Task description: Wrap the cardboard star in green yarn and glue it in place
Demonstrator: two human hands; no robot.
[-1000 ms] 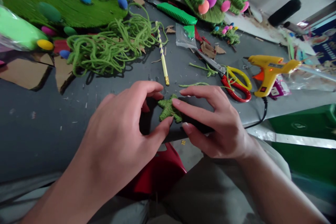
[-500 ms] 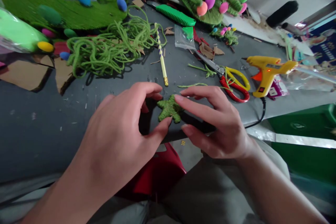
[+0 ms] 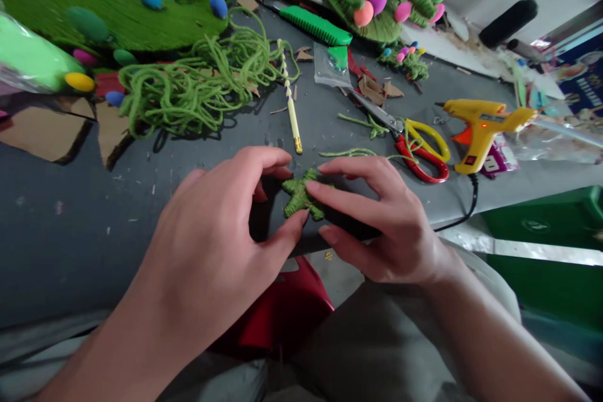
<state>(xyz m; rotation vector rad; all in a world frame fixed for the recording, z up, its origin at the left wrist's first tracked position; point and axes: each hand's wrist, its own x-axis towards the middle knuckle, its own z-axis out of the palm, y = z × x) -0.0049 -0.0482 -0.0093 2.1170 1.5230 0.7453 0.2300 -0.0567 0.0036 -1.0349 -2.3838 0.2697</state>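
A small green yarn-wrapped star lies flat on the grey table near its front edge. On its left, my left hand is curved, thumb tip touching the star's lower edge and fingertips just beyond its upper left; thumb and fingers are apart. From the right, my right hand lays a fingertip on top of the star, its fingers spread and thumb apart. The star's right arm is partly hidden under those fingers. A yellow pencil lies just behind the star.
Loose green yarn is heaped at back left, by cardboard scraps. Scissors and a yellow glue gun with a cable lie right. Behind are a green cutter and a green wreath with coloured balls.
My right hand has shifted slightly left, its fingertip now further over the star. My left hand and the star have hardly moved.
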